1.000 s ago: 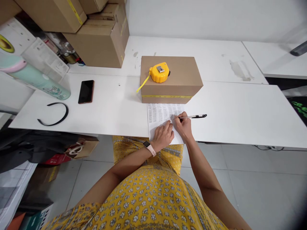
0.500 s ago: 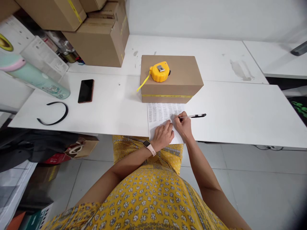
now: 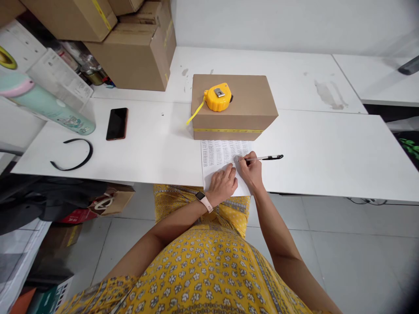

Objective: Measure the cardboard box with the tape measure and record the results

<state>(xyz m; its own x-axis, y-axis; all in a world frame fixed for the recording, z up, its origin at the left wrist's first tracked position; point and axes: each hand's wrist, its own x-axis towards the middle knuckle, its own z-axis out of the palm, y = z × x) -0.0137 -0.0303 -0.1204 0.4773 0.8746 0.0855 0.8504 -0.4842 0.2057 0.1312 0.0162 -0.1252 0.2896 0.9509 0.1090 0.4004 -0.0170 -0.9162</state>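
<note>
A white sheet of paper (image 3: 212, 171) with columns of small writing lies at the table's front edge, its lower part hanging slightly over. My right hand (image 3: 251, 173) grips a pen (image 3: 268, 158) with a clear barrel and black end, its tip down on the sheet by the last written column. Flat on the lower part of the paper rests my left hand (image 3: 223, 183), fingers stretched out, holding nothing. Directly behind the paper stands a closed cardboard box (image 3: 248, 98) with a yellow stripe along its front. On top of it sits a yellow tape measure (image 3: 218, 100), its tape end sticking out.
To the left on the white table (image 3: 157, 152) are a phone (image 3: 117, 124), a black headband (image 3: 88, 152) and a mint-green bottle (image 3: 62, 111). Stacked cardboard boxes (image 3: 137, 56) fill the back left corner. A wall runs behind the table.
The pen's upper end has shifted slightly to the right, and my right hand has moved very little. My left hand, the paper, the box and the tape measure stay in place.
</note>
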